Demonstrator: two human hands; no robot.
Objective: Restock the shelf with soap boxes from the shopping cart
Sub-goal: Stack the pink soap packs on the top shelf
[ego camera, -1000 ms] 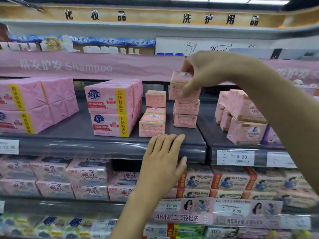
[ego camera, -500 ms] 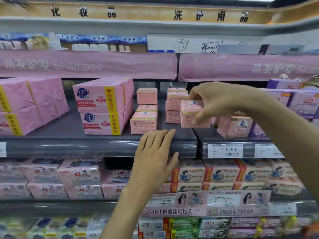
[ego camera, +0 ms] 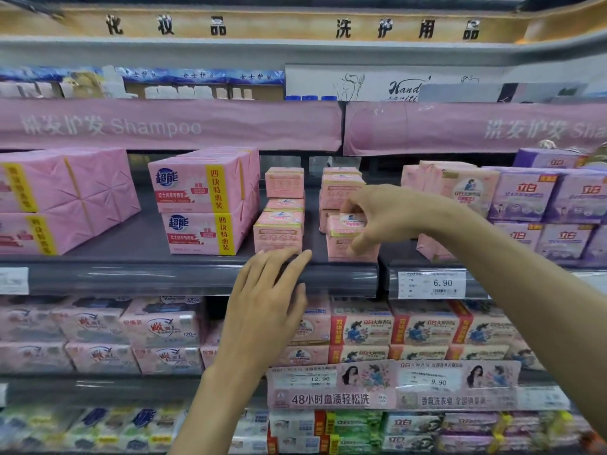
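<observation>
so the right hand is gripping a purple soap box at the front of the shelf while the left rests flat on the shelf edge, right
Not purple: the head view shows the soap box in the right hand is pink; the purple boxes sit untouched further right. The left hand does rest flat on the shelf edge.

A small pink cardboard soap box [ego camera: 348, 239] stands upright at the front edge of the dark grey shelf [ego camera: 131, 239] — the right hand [ego camera: 384, 218] grips it. Matching boxes [ego camera: 340, 188] are stacked just behind.
</observation>
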